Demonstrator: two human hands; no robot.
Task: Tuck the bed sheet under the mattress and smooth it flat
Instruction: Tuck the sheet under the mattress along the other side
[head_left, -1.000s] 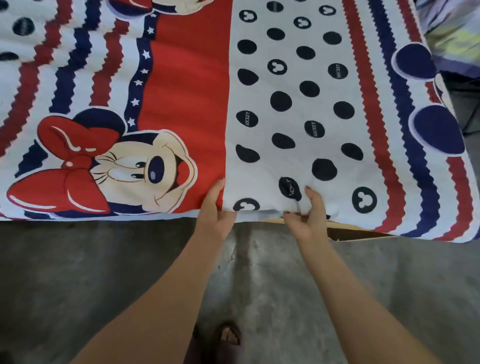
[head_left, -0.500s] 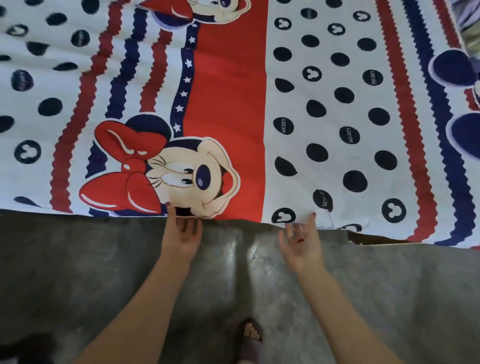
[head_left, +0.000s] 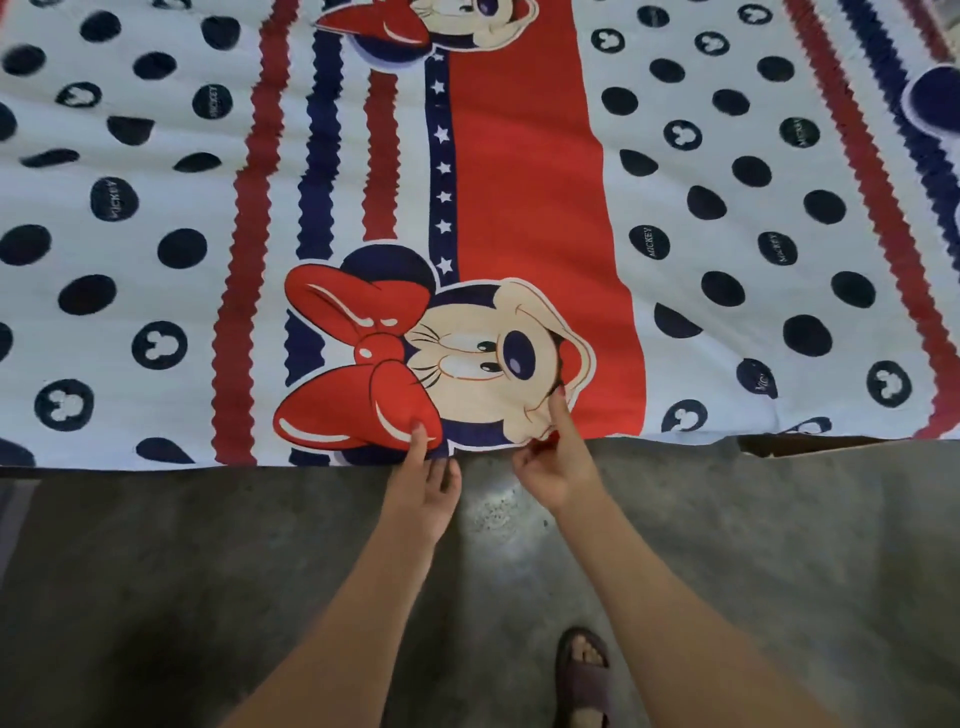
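A cartoon-print bed sheet (head_left: 519, 182), white with navy dots, red and navy stripes and a wide red band, lies spread over the mattress and fills the upper half of the head view. Its near edge runs along the mattress side just above the floor. My left hand (head_left: 423, 478) pinches that edge under the printed red bow, thumb on top. My right hand (head_left: 556, 462) grips the edge a little to the right, beneath the printed face, thumb pressed on the sheet and fingers curled below. The mattress itself is hidden by the sheet.
Grey concrete floor (head_left: 208, 571) covers the lower half. My foot in a dark sandal (head_left: 584, 675) stands between my arms. At the right, a brown board edge (head_left: 800, 446) shows under the sheet's edge.
The view and both hands have shifted left along the bed edge. The hands were free just below the edge half a second ago and now hold the sheet under the printed face.
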